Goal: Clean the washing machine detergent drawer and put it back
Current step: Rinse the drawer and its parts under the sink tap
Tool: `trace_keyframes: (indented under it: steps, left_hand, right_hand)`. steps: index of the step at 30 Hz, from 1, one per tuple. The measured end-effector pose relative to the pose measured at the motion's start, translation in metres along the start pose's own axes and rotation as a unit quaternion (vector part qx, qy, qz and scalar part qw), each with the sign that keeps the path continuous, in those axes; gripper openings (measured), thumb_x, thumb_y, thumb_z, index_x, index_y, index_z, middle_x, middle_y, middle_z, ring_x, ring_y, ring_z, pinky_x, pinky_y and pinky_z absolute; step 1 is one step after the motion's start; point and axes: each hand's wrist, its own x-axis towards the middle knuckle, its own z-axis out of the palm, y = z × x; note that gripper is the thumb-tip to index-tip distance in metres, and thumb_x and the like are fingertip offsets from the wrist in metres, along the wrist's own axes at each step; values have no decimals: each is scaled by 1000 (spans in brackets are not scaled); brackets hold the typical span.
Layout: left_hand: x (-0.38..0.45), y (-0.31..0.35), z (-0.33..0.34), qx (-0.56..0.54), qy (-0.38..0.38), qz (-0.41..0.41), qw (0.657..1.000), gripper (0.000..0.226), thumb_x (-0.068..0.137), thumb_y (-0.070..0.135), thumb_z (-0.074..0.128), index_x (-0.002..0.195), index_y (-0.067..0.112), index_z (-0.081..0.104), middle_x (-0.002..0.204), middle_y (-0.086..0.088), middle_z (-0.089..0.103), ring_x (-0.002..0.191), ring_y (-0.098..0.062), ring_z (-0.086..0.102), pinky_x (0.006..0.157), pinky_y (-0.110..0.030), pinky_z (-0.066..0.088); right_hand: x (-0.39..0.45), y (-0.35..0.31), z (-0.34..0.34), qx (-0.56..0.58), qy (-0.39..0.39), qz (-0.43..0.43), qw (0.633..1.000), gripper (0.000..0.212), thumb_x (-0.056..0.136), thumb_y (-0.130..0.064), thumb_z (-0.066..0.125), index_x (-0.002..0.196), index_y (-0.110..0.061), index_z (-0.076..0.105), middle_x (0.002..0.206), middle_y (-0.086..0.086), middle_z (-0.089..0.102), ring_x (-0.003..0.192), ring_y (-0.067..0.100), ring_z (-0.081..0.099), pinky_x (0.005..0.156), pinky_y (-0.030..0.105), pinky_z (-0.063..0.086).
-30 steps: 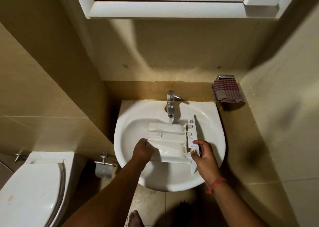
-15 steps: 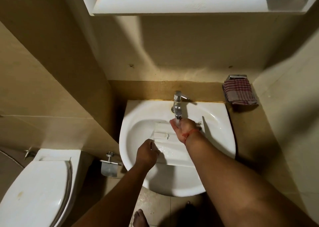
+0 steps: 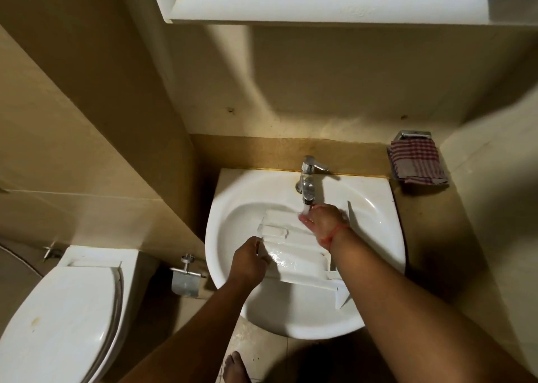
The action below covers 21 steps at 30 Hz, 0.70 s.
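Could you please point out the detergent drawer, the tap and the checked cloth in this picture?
detergent drawer [image 3: 300, 259]: head view, on its wet inner compartments.
tap [image 3: 308, 183]: head view, on the chrome spout.
checked cloth [image 3: 416, 161]: head view, on the middle of the fabric.

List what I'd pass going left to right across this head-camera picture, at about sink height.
toilet → wall-mounted metal holder → left hand gripping the detergent drawer → right hand under the tap → checked cloth
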Motion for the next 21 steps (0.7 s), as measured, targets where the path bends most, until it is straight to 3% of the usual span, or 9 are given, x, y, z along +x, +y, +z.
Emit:
trace_keyframes:
  steps: [1, 3, 6, 9, 11, 15, 18, 19, 21]
  left_hand:
    - [0, -1, 0, 1, 0, -5, 1000, 20, 87, 0, 50, 79, 17, 58, 73, 4, 69, 76, -16, 65, 65, -17, 45]
    - [1, -3, -2, 5, 5, -12, 1000, 15, 88, 1, 51, 87, 13, 61, 77, 4, 70, 77, -16, 65, 61, -11, 43]
    - [2, -2, -4, 2, -5, -11, 1000, 20, 82, -3, 59, 93, 13, 61, 79, 10, 65, 76, -13, 61, 59, -7, 41]
    - [3, 1, -6, -2, -12, -12, 1000, 25, 77, -6, 61, 90, 16, 60, 82, 6, 65, 78, -17, 61, 59, -9, 41]
    - [4, 2, -6, -1, -7, -5, 1000, 25, 77, -7, 58, 85, 16, 58, 80, 4, 65, 78, -18, 61, 59, -10, 41]
    - [4, 0, -8, 10, 0, 6, 1000, 18, 84, -4, 53, 89, 12, 60, 80, 1, 66, 76, -20, 62, 67, -25, 47]
    - [3, -1, -10, 5, -5, 10, 1000, 23, 81, -5, 56, 79, 18, 55, 75, 2, 64, 78, -24, 66, 72, -34, 52]
    - [3, -1, -10, 8, -7, 8, 1000, 23, 80, -6, 57, 79, 16, 56, 75, 2, 65, 78, -24, 66, 71, -31, 51]
    - [3, -2, -10, 14, -11, 2, 1000, 21, 78, -7, 59, 89, 11, 59, 80, 1, 66, 79, -22, 65, 64, -20, 46]
  right_hand:
    - [-4, -3, 3, 193, -36, 44, 980, 21, 102, -5, 47, 112, 10, 60, 106, 19, 57, 102, 26, 59, 95, 28, 46]
    - [-5, 1, 14, 241, -90, 50, 965, 19, 98, 10, 42, 89, 4, 58, 88, 17, 55, 82, 21, 59, 81, 26, 51]
    - [-13, 14, 18, -142, -116, -93, 979, 26, 92, 11, 44, 98, -3, 65, 99, 13, 63, 93, 24, 62, 86, 30, 51]
    - [-7, 17, -1, -518, -56, -149, 840, 37, 89, -1, 43, 122, -9, 59, 128, 12, 53, 118, 32, 54, 102, 39, 44]
    - [-8, 15, 2, -556, -20, -139, 819, 40, 89, -6, 42, 126, -11, 54, 132, 13, 50, 123, 37, 51, 103, 47, 43]
    - [-7, 5, 27, -359, -86, -165, 915, 37, 91, 0, 45, 123, -9, 62, 129, 10, 57, 125, 30, 52, 103, 33, 42]
    - [5, 3, 15, -73, -41, -33, 996, 28, 96, 4, 47, 120, 5, 61, 120, 17, 59, 124, 35, 55, 98, 36, 48]
    - [6, 2, 9, 111, -14, 18, 994, 24, 98, 5, 45, 117, 8, 60, 119, 17, 57, 119, 34, 57, 96, 35, 49]
    - [8, 4, 2, 461, -18, 95, 882, 20, 98, 10, 41, 99, 6, 60, 110, 19, 59, 99, 27, 61, 98, 34, 50]
